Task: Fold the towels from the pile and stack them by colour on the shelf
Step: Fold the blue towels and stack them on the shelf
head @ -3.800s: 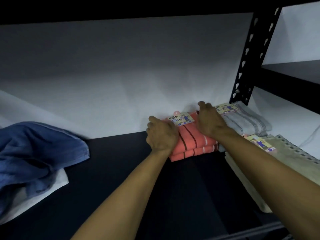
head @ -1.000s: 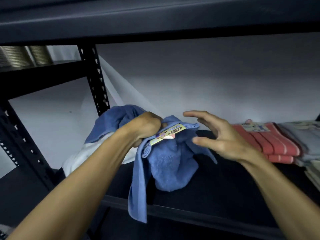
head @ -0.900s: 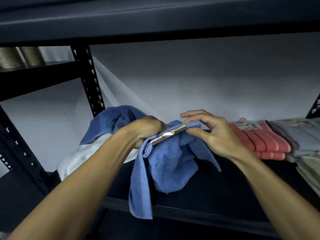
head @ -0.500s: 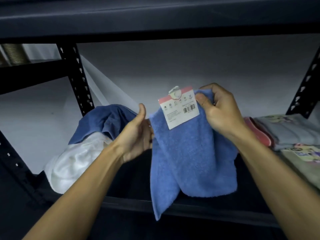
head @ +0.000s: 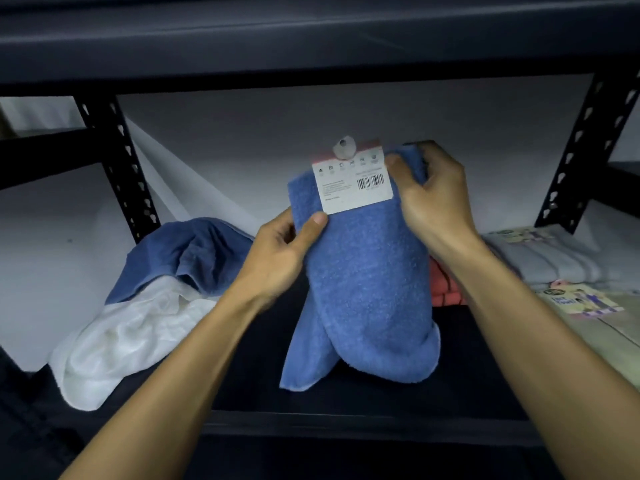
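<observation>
Moved: blue towel [head: 363, 278] now lifted off the pile [head: 156, 292], hanging above the shelf [head: 346, 419] | grip: left hand [head: 280, 261] pinches its left edge, right hand [head: 434, 199] clutches the top corner by the tag [head: 353, 183] | handling: probably soft, light, limp; take the top corners to spread it.

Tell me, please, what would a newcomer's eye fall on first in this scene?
First, the blue towel held up at centre, its white tag facing the camera, gripped by the left hand and right hand. Then the unfolded pile of blue and white cloth at left, and the folded towels at right.
</observation>
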Demonstrator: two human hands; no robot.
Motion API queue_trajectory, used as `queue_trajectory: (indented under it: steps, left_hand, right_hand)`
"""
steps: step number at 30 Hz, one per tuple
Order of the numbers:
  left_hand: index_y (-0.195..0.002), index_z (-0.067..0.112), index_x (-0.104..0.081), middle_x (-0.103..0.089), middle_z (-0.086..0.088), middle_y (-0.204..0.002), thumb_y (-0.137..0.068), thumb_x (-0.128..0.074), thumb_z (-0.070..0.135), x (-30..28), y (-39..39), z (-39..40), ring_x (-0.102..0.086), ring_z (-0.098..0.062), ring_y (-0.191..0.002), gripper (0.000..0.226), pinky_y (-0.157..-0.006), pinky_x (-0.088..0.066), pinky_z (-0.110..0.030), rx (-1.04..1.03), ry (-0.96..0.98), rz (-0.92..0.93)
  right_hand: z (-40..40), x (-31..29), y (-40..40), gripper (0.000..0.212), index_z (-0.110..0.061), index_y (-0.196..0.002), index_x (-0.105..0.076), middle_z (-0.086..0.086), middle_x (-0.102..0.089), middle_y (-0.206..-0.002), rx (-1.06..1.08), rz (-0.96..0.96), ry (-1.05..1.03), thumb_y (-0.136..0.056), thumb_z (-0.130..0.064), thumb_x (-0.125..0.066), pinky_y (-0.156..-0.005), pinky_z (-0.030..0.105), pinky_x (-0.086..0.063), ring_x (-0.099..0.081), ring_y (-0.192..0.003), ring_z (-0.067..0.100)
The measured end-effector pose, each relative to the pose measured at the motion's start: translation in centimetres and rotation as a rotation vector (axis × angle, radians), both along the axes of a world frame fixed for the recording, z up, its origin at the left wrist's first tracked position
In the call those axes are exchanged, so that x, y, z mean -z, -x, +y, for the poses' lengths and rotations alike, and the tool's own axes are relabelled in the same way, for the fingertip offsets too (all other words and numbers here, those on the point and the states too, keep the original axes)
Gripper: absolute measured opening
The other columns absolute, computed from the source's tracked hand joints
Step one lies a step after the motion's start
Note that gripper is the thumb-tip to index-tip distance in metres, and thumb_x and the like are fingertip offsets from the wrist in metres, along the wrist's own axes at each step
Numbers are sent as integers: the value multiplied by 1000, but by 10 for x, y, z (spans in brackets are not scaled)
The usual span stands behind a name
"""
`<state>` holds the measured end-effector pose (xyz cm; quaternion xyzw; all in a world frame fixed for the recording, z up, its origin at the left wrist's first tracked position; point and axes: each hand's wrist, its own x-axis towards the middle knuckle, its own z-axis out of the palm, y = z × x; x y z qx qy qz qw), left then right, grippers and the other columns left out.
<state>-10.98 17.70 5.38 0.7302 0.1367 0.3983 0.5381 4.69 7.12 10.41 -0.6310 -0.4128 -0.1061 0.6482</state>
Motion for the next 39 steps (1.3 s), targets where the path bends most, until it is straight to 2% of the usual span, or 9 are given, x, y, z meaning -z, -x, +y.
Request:
queue_trajectory:
  steps: [5,8,11,15,18,22,30,35,39]
  left_hand:
    - [-105,17,-69,-76,4,-100,-101,-54,27,-17,-15,0,-71,-13,-96,18,-81,-57,-26,-86,26,-34]
    - [-106,13,-69,-75,-5,-104,-102,-53,26,-23,-19,4,-71,-22,-100,21,-86,-57,-36,-58,159,-94]
    - [-112,16,-68,-74,-5,-107,-103,-51,29,-28,-19,6,-71,-20,-100,24,-81,-56,-31,4,264,-119]
    - [-121,22,-63,-74,4,-112,-102,-49,39,-23,-8,18,-69,-13,-105,30,-92,-53,-33,95,164,118]
    - [-126,20,-60,-72,7,-115,-103,-49,28,-14,3,29,-69,-11,-106,26,-95,-53,-38,119,-28,325]
    - [-125,21,-60,-72,8,-116,-105,-47,24,-7,4,28,-68,-11,-107,24,-97,-53,-39,48,-54,240]
    - [-108,-1,-66,-72,-14,-100,-101,-55,24,-7,-26,42,-69,-27,-85,28,-70,-55,-31,-16,304,198]
    - [-105,0,-61,-70,-12,-105,-87,-69,25,47,-46,64,-68,-24,-87,32,-70,-56,-34,-103,511,427]
    - [-95,3,-62,-59,-10,-76,-81,-64,6,91,-39,77,-57,-25,-69,15,-60,-45,-33,-69,548,626]
  right_hand:
    - [-5,-3,-3,11,-27,-103,-64,-14,-68,-95,-145,96,-10,-93,-30,-63,-75,13,-49,-64,-89,-2]
    - [-15,14,-3,30,-24,-108,-62,-10,-72,-100,-309,313,132,-84,-39,-71,-79,21,-55,-69,-91,1]
    - [-16,34,4,14,-18,-96,-68,-6,-75,-91,-411,361,174,-85,-26,-72,-76,27,-57,-72,-86,10]
    - [-10,27,12,4,-19,-91,-67,-9,-74,-84,-308,257,9,-88,-19,-70,-70,23,-55,-70,-81,5]
    - [-8,26,11,10,-20,-96,-65,-6,-72,-90,-152,69,137,-89,-25,-68,-79,35,-57,-69,-86,9]
    - [-13,30,13,11,-20,-95,-66,-8,-71,-89,-132,13,191,-92,-30,-64,-78,29,-56,-68,-84,5]
    - [7,28,2,14,-8,-95,-70,3,-75,-89,-265,526,47,-91,-21,-67,-69,25,-58,-72,-81,14]
    - [38,92,-29,29,-8,-103,-66,6,-71,-95,-140,692,412,-80,-24,-69,-68,30,-59,-70,-84,17]
    - [32,143,-31,65,-6,-144,-38,10,-50,-134,-72,747,620,-83,-1,-61,-63,26,-45,-54,-111,23]
